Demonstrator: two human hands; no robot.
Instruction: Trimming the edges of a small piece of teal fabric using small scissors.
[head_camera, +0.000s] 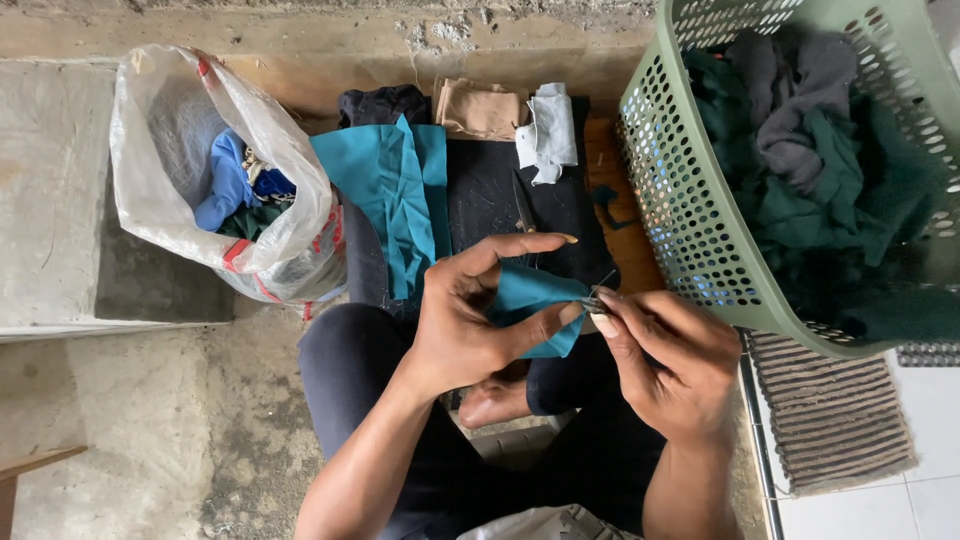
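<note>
Head view, looking down over the lap. Left hand (462, 325) closed around a small teal fabric piece (530, 300), thumb pressed on its lower edge, index finger arched over the top. Right hand (665, 365) pinches a small thin metal tool (592, 297) at the fabric's right edge; exact kind too small to tell. The fabric is held above the knees, just in front of the black cloth-covered bench (500, 190).

Judgement: the fabric looks light, soft and limp; best held pinched near the worked edge.

Around: larger teal cloth (395, 195) on the bench, tan cloth (480, 108), white scrap (550, 130), plastic bag (215, 165) of scraps left, green basket (680, 210) of dark garments right.
</note>
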